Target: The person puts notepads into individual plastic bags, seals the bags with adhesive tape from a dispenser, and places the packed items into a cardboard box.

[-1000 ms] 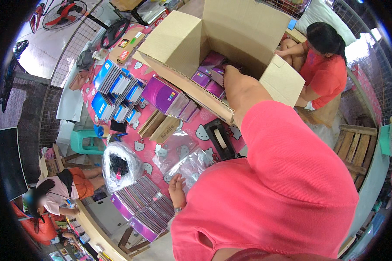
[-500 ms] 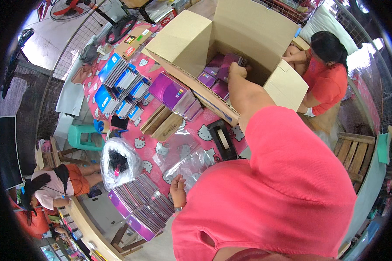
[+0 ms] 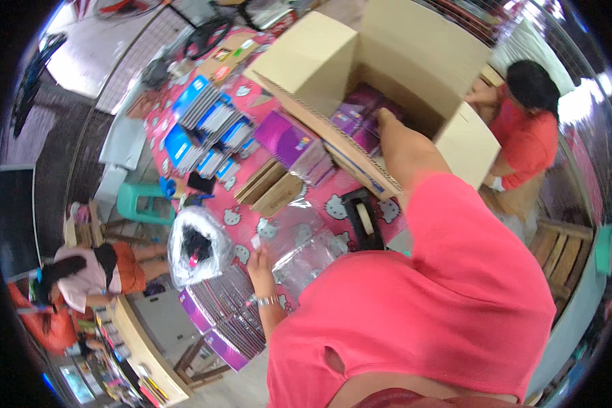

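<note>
My right hand point(image 3: 387, 121) reaches over the wall of a tall open cardboard box point(image 3: 425, 58), down to purple notebook packs point(image 3: 357, 117) inside. Its fingers are blurred and partly hidden, so whether it grips a pack does not show. Over the pink patterned tablecloth, my left hand point(image 3: 260, 264) hangs beside clear plastic wrap point(image 3: 299, 251). Motion smears its fingers, and a small pale spot shows near their tips. Just below that hand stand rows of purple-covered notebooks point(image 3: 228, 309), spines up. Against the box's near side leans another stack of purple notebooks point(image 3: 289, 146) in clear wrap.
Blue notebooks point(image 3: 207, 126) are piled at the far left. Wooden blocks point(image 3: 270, 188), a black tape dispenser point(image 3: 364, 221) and a plastic-wrapped roll point(image 3: 198, 248) occupy the table. A person in red point(image 3: 523, 132) sits right of the box; another person point(image 3: 92, 272) bends beyond the table's left side.
My left hand has risen a little and moved left, away from my body. My right hand stays in the box, and the pack it held up now sits lower. The whole view has shifted.
</note>
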